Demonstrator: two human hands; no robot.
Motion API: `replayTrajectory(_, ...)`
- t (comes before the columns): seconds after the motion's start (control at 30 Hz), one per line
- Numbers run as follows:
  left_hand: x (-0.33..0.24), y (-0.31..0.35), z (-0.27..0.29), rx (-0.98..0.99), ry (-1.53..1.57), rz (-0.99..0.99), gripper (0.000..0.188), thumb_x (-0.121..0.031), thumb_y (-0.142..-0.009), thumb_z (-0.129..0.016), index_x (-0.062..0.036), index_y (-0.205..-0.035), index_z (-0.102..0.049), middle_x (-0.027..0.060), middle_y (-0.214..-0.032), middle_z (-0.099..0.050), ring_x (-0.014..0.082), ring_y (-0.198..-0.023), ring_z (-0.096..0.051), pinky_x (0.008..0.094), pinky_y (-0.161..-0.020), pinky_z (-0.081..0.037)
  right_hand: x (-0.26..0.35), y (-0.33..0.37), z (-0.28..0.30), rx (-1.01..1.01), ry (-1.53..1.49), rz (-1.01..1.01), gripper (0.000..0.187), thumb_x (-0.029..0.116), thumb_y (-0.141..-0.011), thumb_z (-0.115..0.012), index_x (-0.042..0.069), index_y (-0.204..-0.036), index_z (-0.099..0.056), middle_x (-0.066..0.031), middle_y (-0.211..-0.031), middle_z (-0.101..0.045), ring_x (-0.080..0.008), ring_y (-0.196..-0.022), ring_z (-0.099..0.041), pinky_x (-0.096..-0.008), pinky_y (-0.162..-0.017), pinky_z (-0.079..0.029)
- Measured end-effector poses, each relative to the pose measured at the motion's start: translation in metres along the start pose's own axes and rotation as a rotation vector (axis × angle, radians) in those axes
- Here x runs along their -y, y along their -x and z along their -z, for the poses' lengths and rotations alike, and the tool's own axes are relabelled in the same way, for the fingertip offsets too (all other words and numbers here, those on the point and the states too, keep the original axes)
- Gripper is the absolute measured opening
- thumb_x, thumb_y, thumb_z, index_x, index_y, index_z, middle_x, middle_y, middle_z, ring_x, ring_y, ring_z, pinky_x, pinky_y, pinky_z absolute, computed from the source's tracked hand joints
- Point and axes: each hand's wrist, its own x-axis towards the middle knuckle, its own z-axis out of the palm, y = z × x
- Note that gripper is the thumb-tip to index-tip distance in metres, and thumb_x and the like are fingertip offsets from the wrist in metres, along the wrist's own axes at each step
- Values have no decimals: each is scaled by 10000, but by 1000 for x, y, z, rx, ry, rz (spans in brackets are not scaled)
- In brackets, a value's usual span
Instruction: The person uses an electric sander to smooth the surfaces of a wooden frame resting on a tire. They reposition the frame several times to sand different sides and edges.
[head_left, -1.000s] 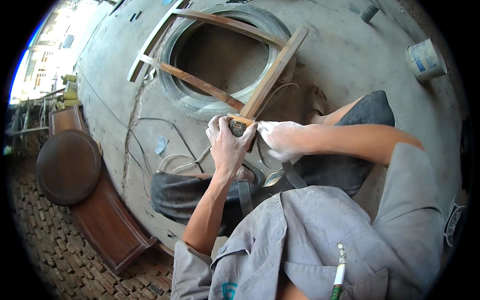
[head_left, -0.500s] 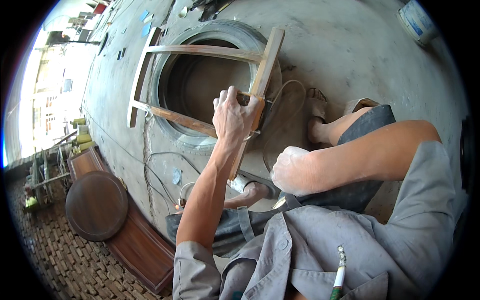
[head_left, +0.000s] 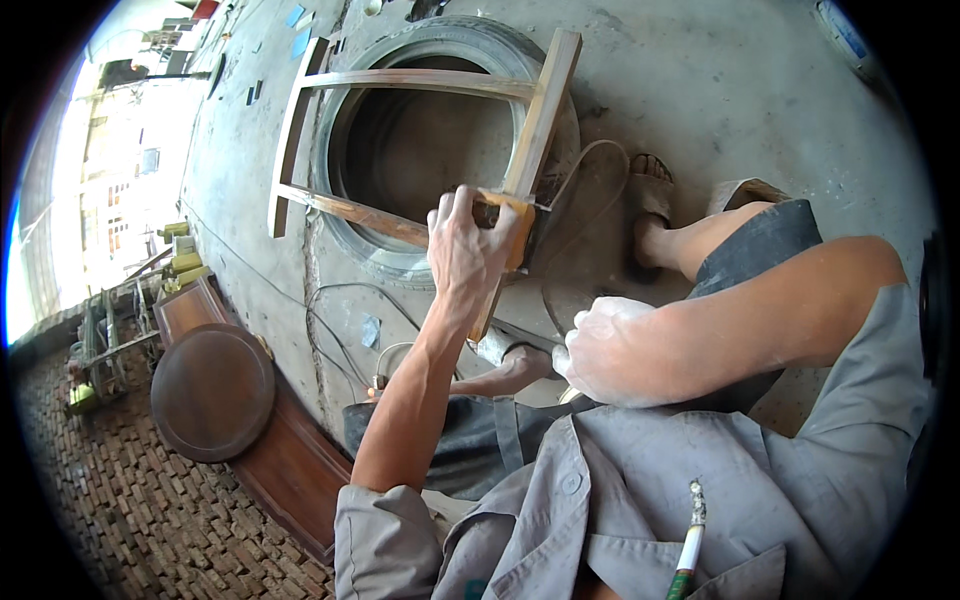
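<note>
A ladder-like wooden frame [head_left: 415,82], with two long side bars and two cross rails, rests tilted over a grey tyre [head_left: 345,215]. My left hand [head_left: 468,250] is closed at its near right corner, thumb and fingers around a yellowish-brown wooden piece [head_left: 522,238]. How that piece joins the side bar is partly hidden by the hand. My right hand [head_left: 612,350], white with dust, is curled in front of my lap, apart from the frame. Its fingers are turned away, so anything inside them is hidden.
Cables [head_left: 345,292] lie on the concrete floor left of my arm. A round dark wooden top [head_left: 212,393] sits on a long brown panel [head_left: 290,475] over bricks [head_left: 130,500]. My sandalled foot [head_left: 650,195] is right of the tyre. A burning cigarette [head_left: 692,545] shows low down.
The view has shifted slightly, so the frame and tyre appear higher. My right hand has moved a little to the right and turned. My left hand keeps its grip on the wooden piece.
</note>
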Motion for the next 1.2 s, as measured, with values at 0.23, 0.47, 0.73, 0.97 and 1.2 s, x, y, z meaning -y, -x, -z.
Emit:
replayTrajectory(0.23,-16,-51,-8,-1,-18,-61,431,-377,-862,-745,-3,-1069,-691,217,-1013,-681,410,-949,-669,479,-866,-534,-5,6,16,75,-81,-29,283,238,-970,-656,1,-1113,-717,-116,-979,-773,-266,-977,-757,-387,-791,-582)
replayTrajectory(0.47,-35,-122,-24,-20,6,-133,531,-457,-860,-691,18,-1097,-715,267,-1055,-719,444,-978,-705,504,-878,-550,-11,-8,33,255,-128,-47,271,203,-953,-711,23,-1147,-769,-105,-1076,-798,-260,-1039,-767,-389,-863,-604)
replayTrajectory(0.73,-17,-53,-12,0,-38,-56,455,-433,-859,-721,-13,-1032,-706,215,-1010,-694,406,-943,-666,503,-850,-540,-11,-7,28,280,-75,-16,295,180,-961,-656,-8,-1183,-706,-144,-1062,-768,-279,-1046,-742,-397,-866,-582)
replayTrajectory(0.97,-6,-27,-4,1,-12,-38,425,-403,-862,-717,-19,-1044,-706,194,-1008,-680,398,-956,-644,498,-864,-526,-3,-1,14,229,-60,-5,286,189,-956,-663,-2,-1163,-713,-146,-1052,-765,-279,-1038,-739,-400,-861,-582)
replayTrajectory(1.2,-33,-85,-17,-14,-16,-43,519,-470,-856,-700,-22,-1118,-713,223,-1104,-697,421,-1045,-662,507,-926,-538,-9,-4,16,203,-87,-20,267,187,-937,-673,-2,-1120,-718,-136,-1015,-764,-287,-992,-743,-396,-825,-584)
